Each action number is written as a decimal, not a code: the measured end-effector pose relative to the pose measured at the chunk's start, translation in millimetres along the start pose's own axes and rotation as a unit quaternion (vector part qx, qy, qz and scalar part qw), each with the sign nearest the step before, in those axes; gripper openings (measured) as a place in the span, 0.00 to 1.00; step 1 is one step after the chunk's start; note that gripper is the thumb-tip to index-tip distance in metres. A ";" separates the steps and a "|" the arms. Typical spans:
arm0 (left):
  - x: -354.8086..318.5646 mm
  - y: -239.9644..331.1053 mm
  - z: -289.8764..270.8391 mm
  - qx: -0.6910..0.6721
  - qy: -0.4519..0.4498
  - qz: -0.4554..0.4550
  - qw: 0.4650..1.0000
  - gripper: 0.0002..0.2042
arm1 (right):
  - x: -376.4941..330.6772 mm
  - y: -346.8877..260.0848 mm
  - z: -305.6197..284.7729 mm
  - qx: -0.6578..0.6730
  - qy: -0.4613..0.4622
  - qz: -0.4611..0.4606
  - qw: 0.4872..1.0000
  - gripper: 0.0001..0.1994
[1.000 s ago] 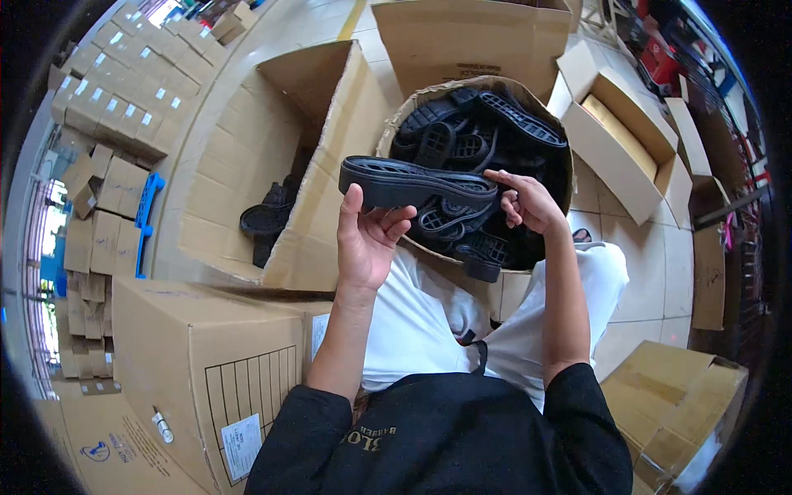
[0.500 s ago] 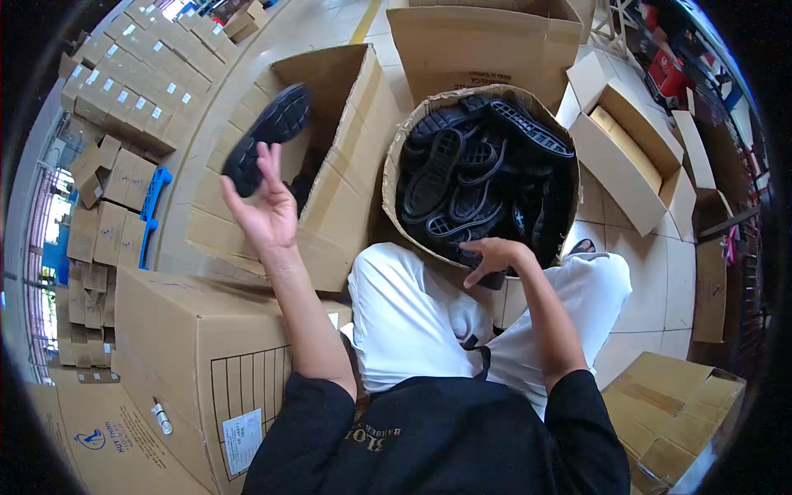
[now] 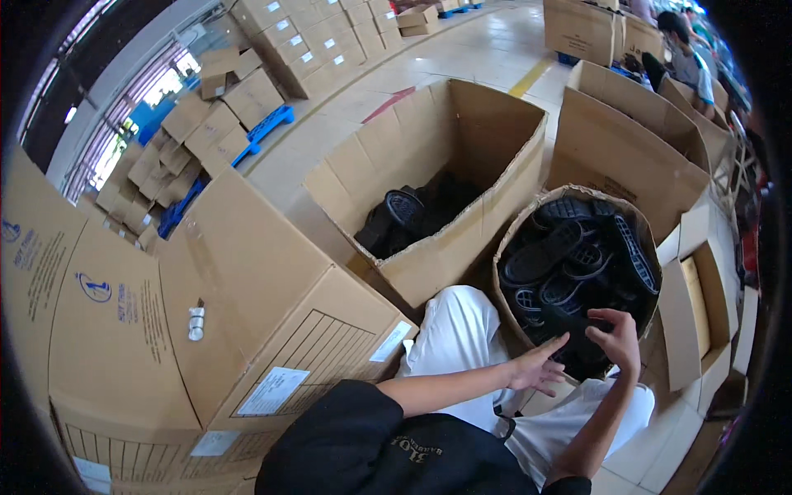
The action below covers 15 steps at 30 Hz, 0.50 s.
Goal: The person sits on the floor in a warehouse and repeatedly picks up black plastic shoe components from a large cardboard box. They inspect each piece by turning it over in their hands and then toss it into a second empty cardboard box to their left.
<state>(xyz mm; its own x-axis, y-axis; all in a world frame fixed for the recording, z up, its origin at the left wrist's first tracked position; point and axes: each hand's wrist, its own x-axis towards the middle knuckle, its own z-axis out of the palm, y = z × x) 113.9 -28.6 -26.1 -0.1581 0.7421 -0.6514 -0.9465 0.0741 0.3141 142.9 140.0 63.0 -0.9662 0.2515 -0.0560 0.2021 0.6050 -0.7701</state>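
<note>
In front of me stands a round-bent cardboard box (image 3: 505,262) filled with black shoe soles (image 3: 544,254), some showing gridded undersides. Over its near edge, my left hand (image 3: 535,371) has its fingers spread and holds nothing. My right hand (image 3: 617,340) reaches in from the right, fingers curved and apart against the dark soles. I see nothing plainly gripped in it. To the left, a larger open carton (image 3: 462,252) contains more black soles in its bottom, with one sole (image 3: 404,208) resting on top of the heap.
Big closed cartons (image 3: 247,272) press close on my left, with a small white tube-like item (image 3: 196,322) on one. Other open boxes (image 3: 631,136) stand beyond and at right (image 3: 697,322). Stacked cartons and a blue pallet (image 3: 268,124) are farther back. Another person (image 3: 689,62) sits at far right.
The view has swung left. The sole in the air by my left hand is gone from there; a sole lies atop the left carton's heap. My left hand has come across beside my right.
</note>
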 end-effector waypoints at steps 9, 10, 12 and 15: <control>0.5 8.9 16.6 0.198 -0.074 0.255 0.944 0.30 | 7.8 20.9 -5.4 0.347 -0.082 0.002 0.934 0.12; 11.8 0.7 4.1 0.296 -0.061 0.329 0.895 0.33 | 17.8 28.3 -3.3 0.372 0.012 -0.047 0.927 0.11; -14.5 3.8 23.7 0.448 -0.045 0.403 0.796 0.37 | 28.0 47.4 -2.7 0.393 0.225 -0.022 0.891 0.12; -22.4 8.5 28.7 0.606 -0.016 0.429 0.669 0.38 | 29.6 64.0 -6.6 0.425 0.258 -0.005 0.867 0.13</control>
<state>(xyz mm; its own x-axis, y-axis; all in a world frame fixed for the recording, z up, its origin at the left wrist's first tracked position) 117.5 -25.5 11.0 -0.4718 0.8710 0.1368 0.4159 0.0831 0.9056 128.3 191.2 16.2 -0.7224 0.6873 0.0757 -0.2088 -0.1125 -0.9715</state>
